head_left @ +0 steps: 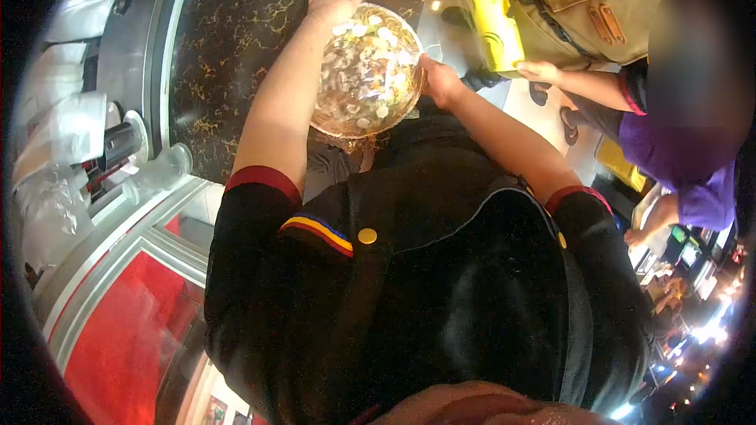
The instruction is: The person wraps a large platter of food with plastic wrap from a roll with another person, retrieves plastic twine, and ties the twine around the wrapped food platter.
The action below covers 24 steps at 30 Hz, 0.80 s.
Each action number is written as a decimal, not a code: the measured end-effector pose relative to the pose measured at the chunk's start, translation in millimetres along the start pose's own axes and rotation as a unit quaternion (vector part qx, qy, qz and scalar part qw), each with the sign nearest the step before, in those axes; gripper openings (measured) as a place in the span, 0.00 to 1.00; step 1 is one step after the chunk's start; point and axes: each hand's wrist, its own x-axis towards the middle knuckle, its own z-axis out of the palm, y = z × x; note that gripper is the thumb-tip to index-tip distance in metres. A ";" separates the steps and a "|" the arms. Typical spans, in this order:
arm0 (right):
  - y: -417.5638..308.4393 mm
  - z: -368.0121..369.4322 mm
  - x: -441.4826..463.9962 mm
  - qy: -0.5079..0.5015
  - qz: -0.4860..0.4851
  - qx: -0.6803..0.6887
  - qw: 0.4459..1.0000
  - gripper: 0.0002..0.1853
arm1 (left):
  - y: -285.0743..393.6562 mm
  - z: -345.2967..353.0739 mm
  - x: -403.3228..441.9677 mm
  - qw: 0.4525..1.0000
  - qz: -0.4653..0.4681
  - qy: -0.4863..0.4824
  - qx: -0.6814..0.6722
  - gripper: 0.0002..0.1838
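A round bowl of food (374, 71) is held in front of my body, at the edge of a dark marbled counter. Pale round slices and brownish pieces show inside, under a glossy clear cover that reflects light. My left hand (337, 6) is at its far left rim, fingers bent around the edge. On the right side, my right hand (442, 81) grips the rim, thumb up near the top and its other fingers mostly hidden beneath.
The marbled counter (228, 55) extends to the left. Plastic-wrapped stacks (59, 142) and a clear cup (169, 165) stand beyond it. At right, another person's hand (539, 71) touches a long yellow package (488, 8) beside a brown backpack (583, 0).
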 end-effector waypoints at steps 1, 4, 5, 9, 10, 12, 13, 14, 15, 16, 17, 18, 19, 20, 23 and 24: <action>2.4 -3.8 9.6 0.031 -0.016 -0.064 0.997 0.23 | -6.1 -8.8 -6.4 0.999 -0.019 -0.001 -0.039 0.32; -9.2 -15.9 20.3 0.178 -0.238 -0.485 0.822 0.25 | -40.8 -3.9 -49.8 0.956 -0.039 0.195 -0.217 0.21; -16.6 -14.9 23.1 0.168 -0.242 -0.489 0.821 0.25 | -41.7 -9.1 -82.3 0.925 -0.058 0.274 -0.258 0.19; -66.7 17.9 44.9 0.148 -0.404 -0.465 0.774 0.26 | -34.6 -1.2 -210.9 0.798 -0.307 0.046 -0.517 0.18; -78.0 34.1 49.6 0.116 -0.400 -0.452 0.789 0.26 | -36.0 12.1 -233.2 0.753 -0.326 -0.005 -0.572 0.18; -97.1 62.3 55.9 0.065 -0.408 -0.466 0.782 0.27 | -9.7 9.1 -259.6 0.652 -0.378 -0.085 -0.652 0.20; -99.9 70.9 60.3 0.029 -0.410 -0.480 0.775 0.27 | -3.6 18.0 -266.5 0.645 -0.387 -0.077 -0.655 0.20; -101.3 76.9 68.7 0.018 -0.413 -0.484 0.771 0.27 | -0.3 37.5 -270.0 0.631 -0.403 -0.136 -0.649 0.22; -101.6 79.4 84.0 -0.010 -0.376 -0.522 0.766 0.28 | -1.0 59.7 -270.3 0.616 -0.416 -0.193 -0.641 0.24; -102.0 82.0 92.1 -0.034 -0.336 -0.557 0.758 0.29 | -7.4 96.9 -271.1 0.613 -0.419 -0.183 -0.645 0.24; -103.6 84.8 92.8 -0.037 -0.297 -0.573 0.763 0.34 | -15.6 143.2 -271.0 0.710 -0.362 -0.138 -0.588 0.27; -105.2 85.5 95.4 -0.043 -0.301 -0.576 0.759 0.34 | 4.5 116.6 -272.8 0.629 -0.399 -0.091 -0.661 0.30; -105.8 84.5 98.0 -0.043 -0.250 -0.565 0.785 0.36 | 25.9 86.5 -274.5 0.539 -0.430 -0.037 -0.723 0.33; -107.2 84.0 98.7 -0.041 -0.197 -0.552 0.809 0.39 | 31.5 75.9 -273.6 0.536 -0.431 -0.032 -0.725 0.33; -120.1 81.9 76.8 -0.098 -0.187 -0.537 0.817 0.38 | 37.7 76.8 -274.1 0.399 -0.469 0.033 -0.787 0.32; -119.1 83.9 80.8 -0.100 -0.188 -0.537 0.816 0.38 | 37.7 92.9 -274.5 0.382 -0.427 0.086 -0.815 0.31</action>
